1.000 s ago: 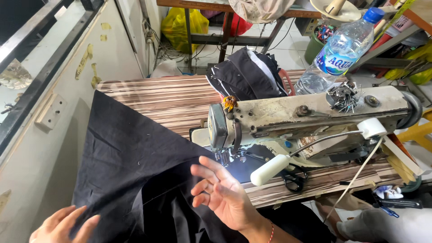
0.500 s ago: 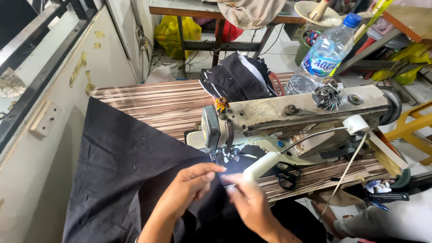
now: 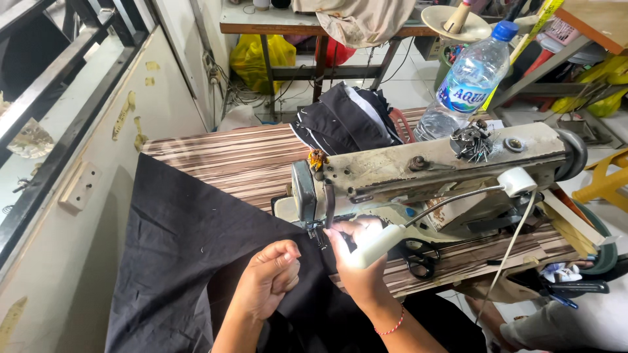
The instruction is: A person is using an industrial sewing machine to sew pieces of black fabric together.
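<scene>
Wall: pale panel along the left edge with a small block fixed to it (image 3: 80, 186)
Cloth: black cloth (image 3: 183, 255) spread over the left part of the tabletop, hanging over the near edge, its right end drawn in under the needle
Tabletop: striped brown tabletop (image 3: 222, 153), bare behind the cloth
Left hand: left hand (image 3: 271, 274) curled into a loose fist, fingers bent down, pinching a fold of the cloth just left of the needle
Needle: needle area (image 3: 320, 230) at the head of the machine, lit bright, between the two hands
Right hand: right hand (image 3: 356, 261) lies on the cloth right beside the needle, fingers reaching toward the presser foot; a lamp head covers part of it, so I cannot tell how far it is closed or whether it grips the cloth; a red thread circles its wrist
Lamp: white lamp (image 3: 376, 245) on a bendy metal neck, over the right hand
Machine: worn cream sewing machine (image 3: 445, 163) across the right half of the tabletop, a cluster of pins on its top
Pile: folded dark garments (image 3: 347, 121) behind the machine
Scissors: black scissors (image 3: 418, 258) on the tabletop under the machine arm
Bottle: clear water bottle (image 3: 468, 82) with blue cap, upright behind the machine
Far right: another person's sleeve (image 3: 556, 327) at the lower corner
</scene>
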